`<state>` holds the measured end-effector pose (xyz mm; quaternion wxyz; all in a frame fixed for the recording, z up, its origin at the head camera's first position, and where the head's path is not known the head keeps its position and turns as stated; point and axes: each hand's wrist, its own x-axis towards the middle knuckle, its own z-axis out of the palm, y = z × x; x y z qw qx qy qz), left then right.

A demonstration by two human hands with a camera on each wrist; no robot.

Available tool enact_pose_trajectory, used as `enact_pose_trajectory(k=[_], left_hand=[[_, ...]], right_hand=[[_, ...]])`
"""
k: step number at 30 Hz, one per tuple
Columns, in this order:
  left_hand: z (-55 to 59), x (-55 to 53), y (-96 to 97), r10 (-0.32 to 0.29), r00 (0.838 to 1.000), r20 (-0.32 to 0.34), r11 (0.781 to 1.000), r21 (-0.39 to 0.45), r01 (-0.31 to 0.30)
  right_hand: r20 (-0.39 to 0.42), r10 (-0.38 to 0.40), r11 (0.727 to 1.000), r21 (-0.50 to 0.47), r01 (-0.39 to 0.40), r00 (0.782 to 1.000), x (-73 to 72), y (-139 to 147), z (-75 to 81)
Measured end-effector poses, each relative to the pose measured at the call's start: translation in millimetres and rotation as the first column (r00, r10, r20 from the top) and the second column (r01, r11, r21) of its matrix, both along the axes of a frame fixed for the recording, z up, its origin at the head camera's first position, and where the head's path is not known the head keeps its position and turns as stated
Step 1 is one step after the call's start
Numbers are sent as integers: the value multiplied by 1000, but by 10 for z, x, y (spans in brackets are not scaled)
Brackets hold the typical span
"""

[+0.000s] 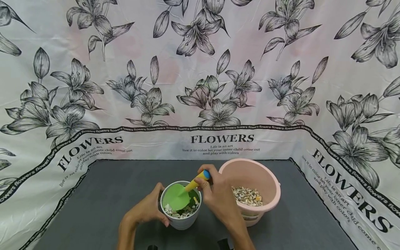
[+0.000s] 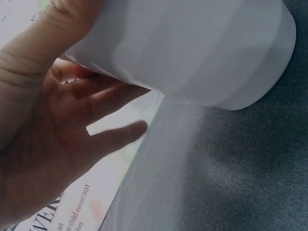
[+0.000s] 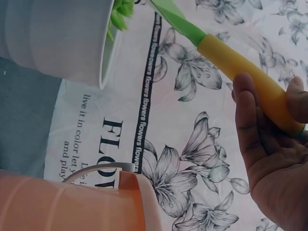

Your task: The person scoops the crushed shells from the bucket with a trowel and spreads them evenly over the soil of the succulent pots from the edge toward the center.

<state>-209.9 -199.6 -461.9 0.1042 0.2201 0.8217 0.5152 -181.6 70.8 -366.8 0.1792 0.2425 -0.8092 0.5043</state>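
Left hand [image 1: 151,208]: wrapped on the side of the white pot [image 1: 183,225], thumb on the near side, fingers round the far side. The left wrist view shows my thumb against the wall and the little finger standing off it; some fingers run behind the pot, their tips hidden. That view cuts off the rim. I cannot tell whether the base sits fully on the grey tabletop [image 1: 103,198].

Right hand [image 1: 220,196]: gripping the yellow handle [image 1: 193,184] of the green scoop [image 1: 176,198], its blue end showing beyond my fingers. In the right wrist view, thumb and fingers close on the handle from opposite sides; the blade is cut by the top edge.

Scoop blade is over the mouth of the pot, covering much of the inside. Around it: pale pebbles [image 1: 181,213] and something dark green, hard to make out from above; the right wrist view gives bright green leaves [image 3: 122,13] at the rim, mostly cropped. Whether the blade bears anything, I cannot tell.

Pink bucket [image 1: 250,167] stands right of the pot, mixed gravel [image 1: 248,196] inside, partly blocked by my right hand and wrist. Dark object [image 1: 152,247] at the bottom edge: cut off, unidentifiable.
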Motion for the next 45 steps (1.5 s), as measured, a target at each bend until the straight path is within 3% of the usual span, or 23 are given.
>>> enact_pose_trajectory(k=[11,17,21,24,28,31,34,36,38,40,43,45], left_hand=[[-28,3,26,-30,999,-27,999,17,31],[-13,31,62,-49,999,16,998,29,48],[6,68,101,-49,998,29,999,3,49],[32,95,116,-57,998,24,998,-26,58],[126,142,95,-49,998,41,996,-70,51],[237,175,95,5,999,39,994,-112,-1],[361,184,173,95,995,-27,984,-150,-98],[451,184,286,149,984,-93,974,-158,-163],[546,189,448,188,970,-156,965,-154,-212],[644,204,645,202,958,-204,963,-138,-233],[750,219,965,177,946,-272,970,-114,-214],[787,217,1167,138,942,-307,977,-116,-180]], right_hand=[[-96,21,1000,10,-20,995,31,68,13],[-112,32,998,-59,-38,993,25,176,11],[-109,-23,991,-132,9,994,21,299,39],[-184,-127,974,-209,88,975,3,447,92],[-280,-328,905,-367,215,902,-30,713,186],[-293,-502,823,-450,346,814,-45,945,233],[-300,-631,765,-396,508,715,-61,1177,223],[-324,-664,748,-271,606,674,-76,1307,184],[-346,-641,754,-118,647,685,-94,1402,133],[-357,-596,764,24,645,719,-114,1453,71],[-363,-519,780,168,603,773,-148,1461,-40],[-361,-497,772,231,592,789,-170,1435,-113]])
